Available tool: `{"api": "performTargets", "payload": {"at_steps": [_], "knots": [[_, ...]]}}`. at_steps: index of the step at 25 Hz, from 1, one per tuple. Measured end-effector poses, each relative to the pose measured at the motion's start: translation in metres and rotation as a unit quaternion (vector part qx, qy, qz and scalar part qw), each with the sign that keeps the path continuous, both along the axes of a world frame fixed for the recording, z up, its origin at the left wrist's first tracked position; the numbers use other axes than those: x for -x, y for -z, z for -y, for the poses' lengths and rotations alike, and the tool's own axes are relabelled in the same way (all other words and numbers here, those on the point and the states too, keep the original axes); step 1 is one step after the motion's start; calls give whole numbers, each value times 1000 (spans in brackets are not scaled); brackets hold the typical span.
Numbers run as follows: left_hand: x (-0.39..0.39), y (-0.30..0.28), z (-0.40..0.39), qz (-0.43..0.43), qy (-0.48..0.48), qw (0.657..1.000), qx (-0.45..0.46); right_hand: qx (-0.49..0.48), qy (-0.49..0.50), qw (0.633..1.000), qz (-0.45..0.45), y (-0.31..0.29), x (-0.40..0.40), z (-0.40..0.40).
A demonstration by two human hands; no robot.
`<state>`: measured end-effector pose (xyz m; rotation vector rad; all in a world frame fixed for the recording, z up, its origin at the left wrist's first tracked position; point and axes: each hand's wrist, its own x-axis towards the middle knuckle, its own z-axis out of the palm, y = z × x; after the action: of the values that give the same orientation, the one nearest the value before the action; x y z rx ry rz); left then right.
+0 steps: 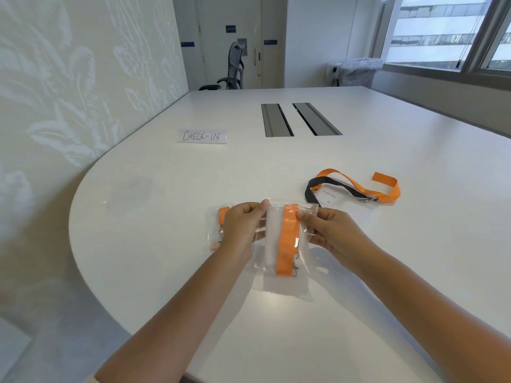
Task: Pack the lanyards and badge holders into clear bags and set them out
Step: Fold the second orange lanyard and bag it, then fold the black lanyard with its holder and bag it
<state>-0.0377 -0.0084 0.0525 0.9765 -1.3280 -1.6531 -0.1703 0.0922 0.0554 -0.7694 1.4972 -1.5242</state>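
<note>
On the white surface (143,244), taking the held bag (282,244) as the landmark: far beyond it and to the left lies a paper sign (202,136) reading CHECK-IN. Just left of the bag, partly hidden under the left hand (243,222), lies a packed bag (218,230) with an orange lanyard inside. The left hand pinches the held bag's top edge, thumb and fingers closed on the plastic. Inside the bag sits a folded orange lanyard (287,239) with its metal clip low down, beside a pale card-like piece that may be a badge holder. The right hand (323,225) pinches the same top edge at its right corner. Beyond the bag to the right lie a loose black and orange lanyard (356,186) and a clear holder (345,205) under it, not yet packed.

The step in hand looks like sealing the bag's mouth. Next, the fingers would likely need to press along the top edge until it closes, then set the bag beside the packed one, perhaps nearer the sign.
</note>
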Motion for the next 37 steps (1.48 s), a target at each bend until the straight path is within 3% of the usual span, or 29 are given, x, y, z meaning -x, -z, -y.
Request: {"api": "performTargets", "payload": {"at_steps": [6, 10, 15, 18, 21, 23, 25, 27, 30, 33, 37], "knots": [[-46, -8, 26, 26, -79, 996, 16, -4, -54, 996, 69, -7, -41, 46], [-86, -10, 55, 60, -154, 986, 4, -30, -101, 994, 22, -7, -75, 86], [-112, -13, 78, 162, -210, 962, 63, -65, -68, 995, -20, -4, -108, 125], [-103, -5, 67, 318, -200, 904, 206, -91, -40, 993, -69, 0, -115, 137], [-83, 16, 44, 418, -155, 824, 351, -72, -36, 987, -137, -1, -117, 141], [-72, 29, 36, 494, -105, 788, 352, -56, -30, 979, -193, -8, -111, 138], [-68, 37, 35, 532, -75, 774, 336, -48, -33, 966, -253, -15, -97, 126], [-67, 38, 35, 542, -67, 763, 346, -32, -34, 955, -291, -19, -76, 111], [-60, 32, 30, 499, -77, 772, 385, -42, -8, 945, -326, -22, -35, 91], [-43, 27, 18, 436, -59, 786, 435, -69, 89, 930, -350, -26, 14, 73], [-11, 23, -2, 324, 10, 829, 456, -220, 117, 848, -468, -11, 60, 35]]}}
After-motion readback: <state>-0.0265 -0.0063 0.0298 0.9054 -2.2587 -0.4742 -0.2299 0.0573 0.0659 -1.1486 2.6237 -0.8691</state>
